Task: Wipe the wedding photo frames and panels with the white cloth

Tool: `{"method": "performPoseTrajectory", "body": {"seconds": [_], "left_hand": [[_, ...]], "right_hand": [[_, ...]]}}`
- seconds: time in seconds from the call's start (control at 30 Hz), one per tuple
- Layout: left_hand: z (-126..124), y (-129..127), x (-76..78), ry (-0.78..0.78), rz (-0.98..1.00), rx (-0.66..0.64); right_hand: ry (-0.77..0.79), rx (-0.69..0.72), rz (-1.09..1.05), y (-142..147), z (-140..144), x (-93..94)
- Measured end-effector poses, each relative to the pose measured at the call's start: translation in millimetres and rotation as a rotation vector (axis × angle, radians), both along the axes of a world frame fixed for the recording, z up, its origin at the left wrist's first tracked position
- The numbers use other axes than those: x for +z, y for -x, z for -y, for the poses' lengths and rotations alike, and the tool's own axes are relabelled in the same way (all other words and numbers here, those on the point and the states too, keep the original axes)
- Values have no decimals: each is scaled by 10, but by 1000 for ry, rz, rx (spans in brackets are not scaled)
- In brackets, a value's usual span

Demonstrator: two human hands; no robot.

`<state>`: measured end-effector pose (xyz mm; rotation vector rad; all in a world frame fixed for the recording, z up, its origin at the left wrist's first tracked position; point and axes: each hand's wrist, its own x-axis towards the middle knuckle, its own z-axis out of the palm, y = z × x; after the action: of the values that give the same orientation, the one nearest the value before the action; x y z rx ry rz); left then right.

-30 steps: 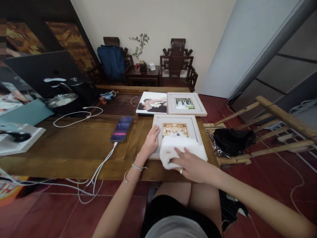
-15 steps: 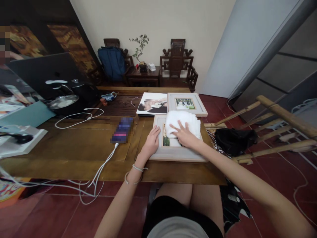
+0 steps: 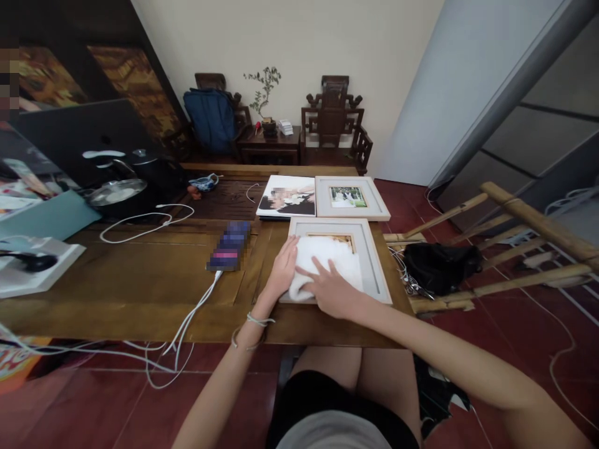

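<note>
while the right hand (image 3: 333, 292) presses flat on the white cloth (image 3: 325, 260) and the left hand (image 3: 282, 273) lies flat steadying the picture frame (image 3: 370, 260) at frame centre, hard pressure could crack its glass.

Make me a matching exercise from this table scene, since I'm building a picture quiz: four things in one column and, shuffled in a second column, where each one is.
Things:
1. white cloth
2. left hand
3. unframed photo print
4. phone

Places:
A. flat at the far end of the table, left of the far frame
B. pressed on the left edge of the near frame
C. left of the near frame, with a white cable plugged in
D. spread over the near frame's picture, under the right hand

Pairs: 1-D, 2-B, 3-A, 4-C
</note>
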<state>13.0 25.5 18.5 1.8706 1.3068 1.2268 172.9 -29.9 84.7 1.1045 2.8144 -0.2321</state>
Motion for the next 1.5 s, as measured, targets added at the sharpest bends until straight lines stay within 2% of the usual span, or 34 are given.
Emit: {"method": "performPoseTrajectory", "body": {"seconds": [0.1,0.17,0.27,0.37,0.47,0.57,0.73,0.83,0.9,0.97,1.13,1.23,1.33,1.4,1.5], "left_hand": [[15,-9,-31,-35,-79,10],[10,-8,-74,-69,-158,-1],[-17,4,-141,-129,-214,-8],[-45,12,-186,-175,-212,-3],[-59,13,-206,-212,-191,12],[-63,16,-215,-229,-180,19],[-70,24,-228,-221,-187,12],[-73,24,-228,-216,-206,12],[-75,27,-226,-214,-217,8],[-79,34,-225,-210,-224,-5],[-83,58,-226,-213,-232,-20],[-82,63,-221,-205,-224,-16],[-83,62,-219,-203,-210,-15],[-87,57,-224,-203,-197,-15],[-91,43,-236,-204,-183,-5]], "right_hand": [[-112,-95,26,25,-434,-154],[-217,-145,32,-18,-720,-188],[-342,-199,58,-195,-1056,-156],[-367,-255,103,-506,-1190,-95],[-347,-291,153,-838,-1059,-65],[-288,-252,202,-1019,-669,-38],[-30,-186,206,-893,226,146],[112,-144,149,-724,536,241],[130,-112,92,-640,516,227],[84,-114,44,-606,305,149],[-221,-250,36,-750,-655,-94],[-299,-251,32,-833,-1039,-148],[-286,-235,55,-802,-996,-144],[-233,-218,82,-744,-745,-104],[-90,-204,103,-680,-210,51]]}}
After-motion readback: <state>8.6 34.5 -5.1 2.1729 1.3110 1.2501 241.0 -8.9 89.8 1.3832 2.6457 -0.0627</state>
